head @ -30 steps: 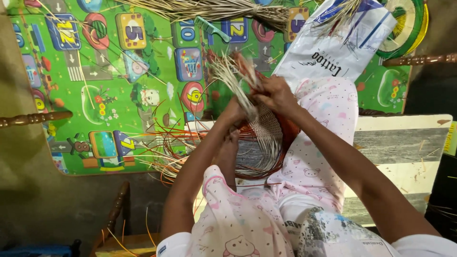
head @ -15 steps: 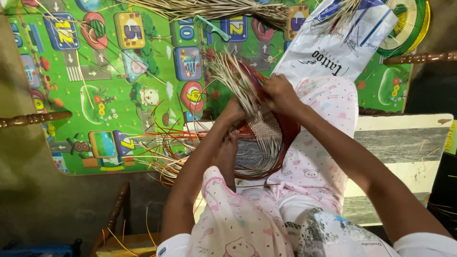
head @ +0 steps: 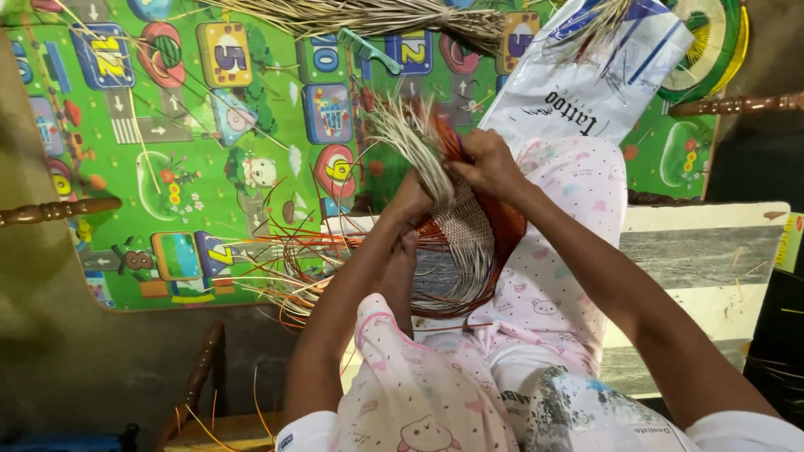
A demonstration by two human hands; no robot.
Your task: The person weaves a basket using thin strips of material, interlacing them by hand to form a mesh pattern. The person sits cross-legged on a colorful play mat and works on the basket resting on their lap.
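Over the green play mat point(head: 209, 167), the half-woven orange basket point(head: 477, 243) rests on the person's lap, tilted upright since a moment ago. The right hand point(head: 486, 163) clenches its rim; the left hand point(head: 410, 201) pinches pale straw strands point(head: 410, 138), working the weave onward.

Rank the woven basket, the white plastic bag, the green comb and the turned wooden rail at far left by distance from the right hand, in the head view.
From the right hand:
1. Woven basket, touching it, just below.
2. White plastic bag, up and to the right.
3. Green comb, up and to the left.
4. Turned wooden rail, far left edge.
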